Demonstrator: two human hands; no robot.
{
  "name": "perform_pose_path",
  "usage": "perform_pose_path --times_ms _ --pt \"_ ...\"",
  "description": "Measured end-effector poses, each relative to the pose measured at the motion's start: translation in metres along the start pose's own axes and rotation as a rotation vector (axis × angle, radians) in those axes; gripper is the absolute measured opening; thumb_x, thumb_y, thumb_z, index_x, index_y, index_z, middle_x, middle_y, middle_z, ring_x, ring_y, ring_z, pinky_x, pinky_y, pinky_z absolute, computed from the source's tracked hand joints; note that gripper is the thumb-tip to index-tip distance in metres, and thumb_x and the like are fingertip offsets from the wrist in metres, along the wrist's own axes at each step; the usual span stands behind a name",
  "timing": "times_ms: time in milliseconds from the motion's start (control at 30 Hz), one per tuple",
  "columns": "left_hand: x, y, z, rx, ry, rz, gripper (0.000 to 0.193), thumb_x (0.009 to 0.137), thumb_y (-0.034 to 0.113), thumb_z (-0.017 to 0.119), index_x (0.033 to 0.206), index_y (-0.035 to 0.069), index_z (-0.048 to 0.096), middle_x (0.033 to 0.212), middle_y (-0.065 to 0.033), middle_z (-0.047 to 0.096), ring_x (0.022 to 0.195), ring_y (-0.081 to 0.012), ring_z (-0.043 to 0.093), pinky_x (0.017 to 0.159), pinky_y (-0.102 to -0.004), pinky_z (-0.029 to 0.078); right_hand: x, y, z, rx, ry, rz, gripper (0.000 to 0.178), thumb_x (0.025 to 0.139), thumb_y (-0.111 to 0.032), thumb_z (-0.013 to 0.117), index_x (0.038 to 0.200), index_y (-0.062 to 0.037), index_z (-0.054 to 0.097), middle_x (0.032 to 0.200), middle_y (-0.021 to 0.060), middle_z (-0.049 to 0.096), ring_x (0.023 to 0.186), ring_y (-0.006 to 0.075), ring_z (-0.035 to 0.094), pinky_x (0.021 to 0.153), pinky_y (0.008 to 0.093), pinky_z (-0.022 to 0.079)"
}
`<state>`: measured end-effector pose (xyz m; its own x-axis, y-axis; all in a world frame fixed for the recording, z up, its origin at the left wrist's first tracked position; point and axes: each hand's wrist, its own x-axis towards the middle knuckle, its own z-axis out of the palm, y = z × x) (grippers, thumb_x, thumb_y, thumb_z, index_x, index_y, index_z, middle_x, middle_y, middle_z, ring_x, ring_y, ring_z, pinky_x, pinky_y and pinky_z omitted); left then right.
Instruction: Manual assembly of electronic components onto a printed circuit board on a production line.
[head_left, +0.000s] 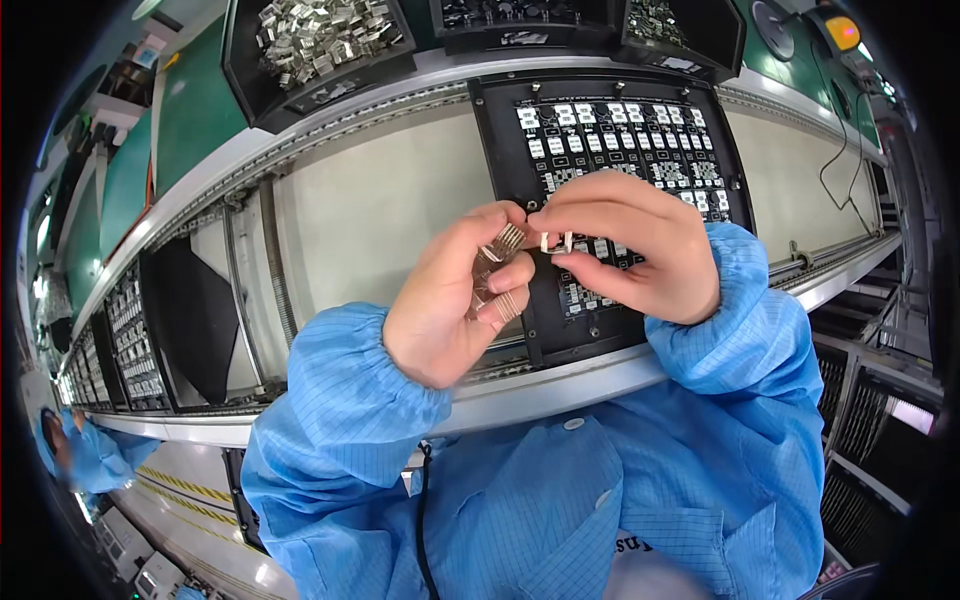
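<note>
My left hand [455, 285] is closed around several small shiny metal pieces [503, 243], which show as thin parallel edges between the fingers. Close beside it, my right hand [640, 240] pinches a small bright U-shaped metal piece [557, 246] between thumb and fingertips. Both hands are above the left side of a black tray [490, 130] holding circuit boards [620, 140] with rows of white parts. The right hand and its wrist cover part of those boards.
A black bin [245, 70] full of silver metal pieces [325, 40] stands beyond the rail. Two more dark bins [525, 38] [675, 35] of small parts sit to its right. The tray lies on a conveyor line [390, 190]. More board trays [135, 335] stand at left, near another person in blue [100, 450].
</note>
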<state>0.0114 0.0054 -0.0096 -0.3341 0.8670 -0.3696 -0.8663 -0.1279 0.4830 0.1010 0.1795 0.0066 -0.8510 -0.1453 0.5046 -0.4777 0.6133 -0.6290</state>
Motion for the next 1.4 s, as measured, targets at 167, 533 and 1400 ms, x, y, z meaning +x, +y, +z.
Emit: perform_pose_path --times_ms 167,533,1400 --pt "0.002 -0.001 -0.009 -0.061 0.052 -0.022 0.013 0.091 0.017 0.047 0.098 0.005 0.047 0.088 -0.0058 0.052 0.057 -0.0062 0.037 0.042 -0.0191 0.029 0.0 0.003 -0.009 0.111 -0.029 0.121 0.036 0.07 0.009 0.063 0.105 0.0003 0.066 0.098 0.0115 0.057 0.086 0.0209 0.058 0.076 0.0293 0.048" --pt "-0.014 -0.021 -0.011 0.254 0.239 -0.022 0.064 0.089 0.006 0.042 0.148 0.008 0.016 0.086 -0.0075 0.052 0.056 -0.0056 0.036 0.045 -0.02 0.03 -0.004 0.007 -0.032 0.381 0.017 0.341 0.044 0.073 0.014 0.049 0.114 0.0021 0.059 0.102 0.0092 0.046 0.092 0.018 0.054 0.084 0.0304 0.047" --pt "0.001 -0.003 -0.031 0.151 -0.044 -0.302 0.053 0.091 0.011 0.045 0.142 0.008 0.032 0.086 -0.0055 0.051 0.056 -0.0039 0.035 0.047 -0.0175 0.035 0.032 0.106 -0.032 -0.581 -0.136 0.116 0.035 0.072 0.004 0.063 0.106 -0.0047 0.061 0.098 0.0093 0.061 0.088 0.0229 0.062 0.08 0.0314 0.05"
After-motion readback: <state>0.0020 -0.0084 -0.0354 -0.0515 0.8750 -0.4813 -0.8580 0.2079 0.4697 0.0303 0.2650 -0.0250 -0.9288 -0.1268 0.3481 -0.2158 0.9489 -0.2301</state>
